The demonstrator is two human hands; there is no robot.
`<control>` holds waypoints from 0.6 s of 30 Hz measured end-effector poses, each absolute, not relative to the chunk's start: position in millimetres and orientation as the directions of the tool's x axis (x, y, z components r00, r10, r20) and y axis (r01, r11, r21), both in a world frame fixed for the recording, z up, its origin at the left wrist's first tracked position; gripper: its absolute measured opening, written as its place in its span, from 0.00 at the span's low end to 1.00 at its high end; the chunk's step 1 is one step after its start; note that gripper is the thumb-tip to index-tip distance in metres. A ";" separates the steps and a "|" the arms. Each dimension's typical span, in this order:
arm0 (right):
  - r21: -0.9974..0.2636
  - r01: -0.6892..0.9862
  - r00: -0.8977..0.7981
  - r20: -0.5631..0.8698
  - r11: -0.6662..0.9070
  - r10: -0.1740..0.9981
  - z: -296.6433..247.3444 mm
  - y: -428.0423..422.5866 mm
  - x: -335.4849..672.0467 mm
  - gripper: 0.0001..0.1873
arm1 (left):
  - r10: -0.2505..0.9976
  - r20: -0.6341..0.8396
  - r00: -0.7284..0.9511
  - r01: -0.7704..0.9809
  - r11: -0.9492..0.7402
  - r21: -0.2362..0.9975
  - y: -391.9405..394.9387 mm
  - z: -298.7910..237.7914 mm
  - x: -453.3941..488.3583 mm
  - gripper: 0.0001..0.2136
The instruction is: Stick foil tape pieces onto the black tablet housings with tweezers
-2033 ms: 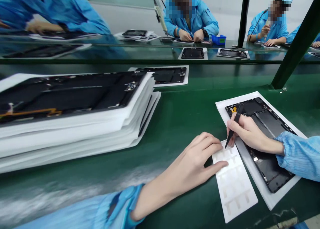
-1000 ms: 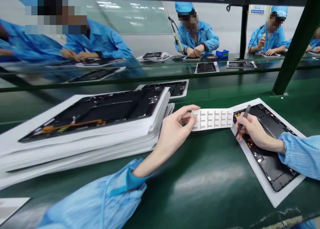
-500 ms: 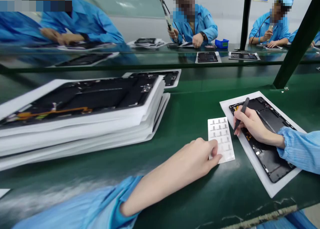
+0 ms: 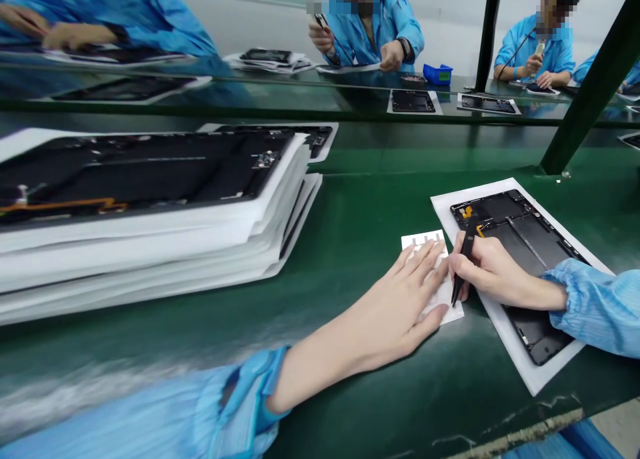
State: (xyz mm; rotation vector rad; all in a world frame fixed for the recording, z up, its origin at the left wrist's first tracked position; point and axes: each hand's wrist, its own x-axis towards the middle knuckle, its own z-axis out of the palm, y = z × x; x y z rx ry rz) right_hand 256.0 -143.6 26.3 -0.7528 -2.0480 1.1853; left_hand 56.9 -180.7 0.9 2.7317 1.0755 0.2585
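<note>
My left hand [image 4: 395, 305] lies flat with its fingers stretched over a white sheet of small grey stickers [image 4: 425, 239], covering most of it. Black tweezers [image 4: 468, 245] are gripped in my right hand [image 4: 493, 269], their tips pointing down at the sheet's right edge beside my left thumb. Under my right wrist lies a black tablet housing [image 4: 520, 225] with orange flex cables near its upper left corner. It rests on a white foam sheet [image 4: 533, 379], and my right hand and sleeve hide part of it.
A tall stack of tablet housings between white sheets [image 4: 280, 245] stands at the left. A green post [image 4: 590, 79] rises at the right behind the housing. Across the green bench [image 4: 360, 205], co-workers in blue sit behind a ledge with more housings and a blue bin [image 4: 437, 75].
My left hand has gone from curled fingers at the sheet's lower corner to spread flat over it. The tweezers have come down toward the sheet's lower right edge. The view has shifted slightly.
</note>
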 end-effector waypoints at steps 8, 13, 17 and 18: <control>-0.850 0.206 -0.628 0.265 0.484 0.732 30.6 -144.7 256.9 0.12 | 0.709 0.081 0.701 0.684 -0.700 0.206 -181.3 4.5 61.3 0.31; -0.867 0.218 -0.635 0.223 0.449 0.739 29.9 -144.1 256.6 0.10 | 0.714 0.083 0.696 0.692 -0.696 0.191 -183.3 5.3 61.8 0.31; -0.864 0.219 -0.619 0.236 0.454 0.749 29.8 -144.1 256.4 0.10 | 0.718 0.088 0.690 0.698 -0.693 0.181 -183.5 6.4 62.3 0.30; -0.863 0.218 -0.616 0.239 0.455 0.750 29.9 -144.2 256.2 0.10 | 0.719 0.088 0.690 0.699 -0.692 0.179 -183.2 6.7 62.6 0.31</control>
